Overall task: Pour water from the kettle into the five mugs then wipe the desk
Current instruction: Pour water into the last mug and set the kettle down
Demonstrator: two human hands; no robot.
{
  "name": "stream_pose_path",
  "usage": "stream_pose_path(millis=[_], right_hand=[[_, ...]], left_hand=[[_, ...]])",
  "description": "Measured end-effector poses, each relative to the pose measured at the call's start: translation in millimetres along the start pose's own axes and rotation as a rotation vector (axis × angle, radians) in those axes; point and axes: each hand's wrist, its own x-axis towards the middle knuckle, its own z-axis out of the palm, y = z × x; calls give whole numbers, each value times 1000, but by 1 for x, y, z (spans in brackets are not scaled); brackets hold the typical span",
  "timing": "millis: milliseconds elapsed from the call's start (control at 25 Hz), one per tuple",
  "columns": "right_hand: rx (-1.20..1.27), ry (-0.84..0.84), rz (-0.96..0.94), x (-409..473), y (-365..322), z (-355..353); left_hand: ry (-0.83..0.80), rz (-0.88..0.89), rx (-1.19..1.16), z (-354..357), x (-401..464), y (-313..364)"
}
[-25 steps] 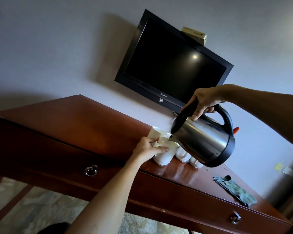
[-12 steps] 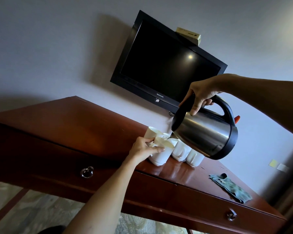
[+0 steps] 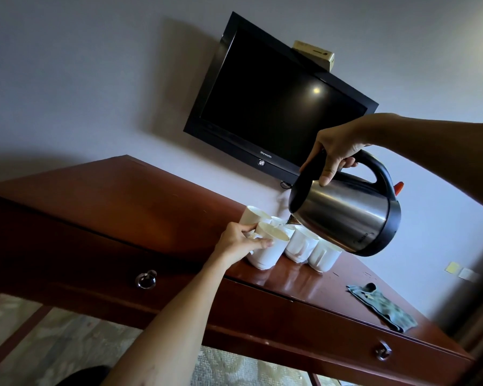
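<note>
My right hand (image 3: 338, 148) grips the black handle of a steel kettle (image 3: 346, 215), which is tilted with its spout down over a cluster of white mugs. My left hand (image 3: 239, 240) holds the nearest mug (image 3: 268, 250) by its side on the wooden desk (image 3: 140, 201). Another mug (image 3: 253, 215) stands behind it, and two more mugs (image 3: 301, 245) (image 3: 324, 256) sit to the right under the kettle. A further mug rim (image 3: 277, 220) peeks out by the spout. A thin trickle seems to leave the spout; the fill levels are hidden.
A green patterned cloth (image 3: 381, 306) lies on the desk's right end. A black TV (image 3: 273, 107) hangs on the wall behind, with a small box (image 3: 314, 52) on top. Two drawer pulls (image 3: 146, 280) (image 3: 383, 351) face me. Patterned carpet shows below.
The kettle has risen slightly and shifted right, uncovering the two right-hand mugs. My left hand keeps its hold on the front mug.
</note>
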Motion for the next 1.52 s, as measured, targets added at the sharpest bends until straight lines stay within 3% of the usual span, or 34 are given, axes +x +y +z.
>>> stream_pose_path(millis=[1520], right_hand=[[-102, -3, -44, 0, -18, 8]], left_hand=[[-13, 2, 51, -3, -5, 4]])
